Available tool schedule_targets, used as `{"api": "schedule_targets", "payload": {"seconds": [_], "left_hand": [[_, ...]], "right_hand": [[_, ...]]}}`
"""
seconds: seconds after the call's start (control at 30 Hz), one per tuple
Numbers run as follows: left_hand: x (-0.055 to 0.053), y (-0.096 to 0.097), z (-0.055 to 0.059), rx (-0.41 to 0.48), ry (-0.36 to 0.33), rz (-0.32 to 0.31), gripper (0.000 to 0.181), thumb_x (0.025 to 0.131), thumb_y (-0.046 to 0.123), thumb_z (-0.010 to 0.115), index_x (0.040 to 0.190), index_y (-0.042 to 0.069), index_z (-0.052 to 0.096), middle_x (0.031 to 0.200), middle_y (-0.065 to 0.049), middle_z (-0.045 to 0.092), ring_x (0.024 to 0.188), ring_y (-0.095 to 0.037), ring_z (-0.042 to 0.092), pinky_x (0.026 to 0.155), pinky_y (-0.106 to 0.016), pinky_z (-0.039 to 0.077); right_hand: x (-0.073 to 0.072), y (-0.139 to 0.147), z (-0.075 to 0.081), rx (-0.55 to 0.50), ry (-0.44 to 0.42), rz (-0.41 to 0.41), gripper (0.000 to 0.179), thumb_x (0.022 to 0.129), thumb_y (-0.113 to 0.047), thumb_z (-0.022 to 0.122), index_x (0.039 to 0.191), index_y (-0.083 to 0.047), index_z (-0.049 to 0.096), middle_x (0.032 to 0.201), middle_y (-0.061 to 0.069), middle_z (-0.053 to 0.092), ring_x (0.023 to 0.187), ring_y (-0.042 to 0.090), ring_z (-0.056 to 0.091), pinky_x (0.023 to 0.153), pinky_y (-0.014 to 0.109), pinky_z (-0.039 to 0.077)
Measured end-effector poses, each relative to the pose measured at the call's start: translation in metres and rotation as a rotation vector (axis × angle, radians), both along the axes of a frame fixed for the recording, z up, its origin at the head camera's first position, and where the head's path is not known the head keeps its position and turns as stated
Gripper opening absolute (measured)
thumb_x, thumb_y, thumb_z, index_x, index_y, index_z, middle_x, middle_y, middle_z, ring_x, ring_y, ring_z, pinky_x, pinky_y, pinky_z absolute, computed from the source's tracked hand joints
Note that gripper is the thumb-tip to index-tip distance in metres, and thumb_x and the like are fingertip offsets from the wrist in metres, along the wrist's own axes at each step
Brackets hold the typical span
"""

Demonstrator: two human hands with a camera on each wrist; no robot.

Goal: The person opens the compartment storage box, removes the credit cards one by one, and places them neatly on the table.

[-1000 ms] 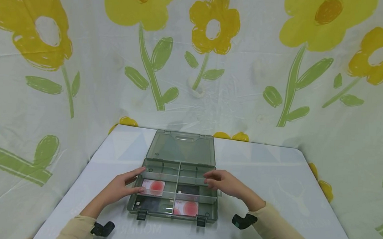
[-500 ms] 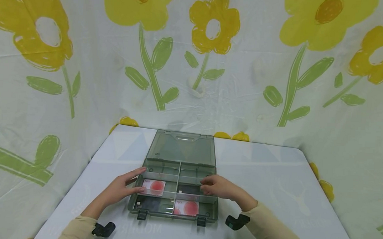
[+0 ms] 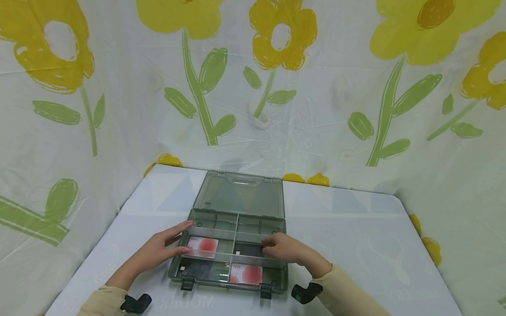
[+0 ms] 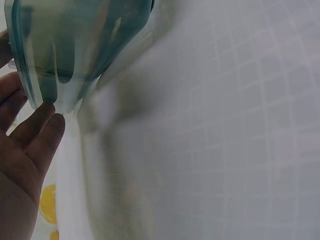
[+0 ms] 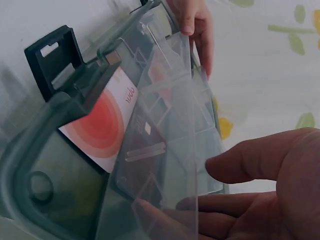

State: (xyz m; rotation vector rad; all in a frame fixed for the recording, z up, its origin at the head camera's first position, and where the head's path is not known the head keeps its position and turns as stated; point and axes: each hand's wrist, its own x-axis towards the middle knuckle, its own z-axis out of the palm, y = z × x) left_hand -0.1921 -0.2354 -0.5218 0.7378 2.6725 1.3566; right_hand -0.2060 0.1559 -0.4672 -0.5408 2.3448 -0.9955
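Observation:
A grey-green clear plastic compartment box (image 3: pixel 222 286) lies on the table with its lid (image 3: pixel 243 195) folded back. The left hand (image 3: pixel 155 252) rests along its left side, fingers straight and thumb spread. In the left wrist view, those fingertips (image 4: pixel 59 120) touch the box wall. The right hand (image 3: pixel 289 249) reaches into the middle right compartment over a dark card (image 3: pixel 249 250). Its fingers show through the clear divider (image 5: pixel 175 145) beside that card, the thumb held apart. White cards with red circles lie middle left (image 3: pixel 202 247) and front right (image 3: pixel 246 273); another dark card (image 3: pixel 195 268) lies front left.
Two dark latches (image 3: pixel 187 284) hang from the box's front edge. The white patterned table (image 3: pixel 351 237) extends around the box. Behind it hangs a white curtain (image 3: pixel 318 123) printed with yellow flowers. Each wrist carries a black camera mount (image 3: pixel 306 293).
The right hand has moved left and slightly down, from the box's right side to the dark card in the middle right compartment. The left hand and the cards have stayed in place.

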Motion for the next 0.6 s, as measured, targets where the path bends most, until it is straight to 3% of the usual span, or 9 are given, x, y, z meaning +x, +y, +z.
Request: {"api": "schedule_targets", "payload": {"seconds": [0.13, 0.6], "left_hand": [[0.0003, -0.0002, -0.0003, 0.01, -0.001, -0.006, 0.072, 0.092, 0.027, 0.077, 0.152, 0.004, 0.046, 0.158, -0.016, 0.042, 0.144, -0.042, 0.038, 0.111, -0.05, 0.044], [0.0012, 0.0002, -0.0026, 0.003, -0.018, 0.021, 0.073, 0.091, 0.028, 0.077, 0.153, 0.004, 0.046, 0.159, -0.015, 0.041, 0.146, -0.037, 0.037, 0.113, -0.041, 0.043]], "right_hand": [[0.003, 0.0024, -0.002, -0.048, -0.032, -0.045, 0.045, 0.099, -0.013, 0.058, 0.137, 0.013, 0.056, 0.134, 0.026, 0.061, 0.114, 0.032, 0.066, 0.098, 0.057, 0.056], [0.0068, 0.0047, -0.0056, -0.104, -0.049, -0.07, 0.042, 0.102, -0.01, 0.057, 0.139, 0.011, 0.055, 0.137, 0.025, 0.06, 0.118, 0.035, 0.065, 0.102, 0.058, 0.054]]}}
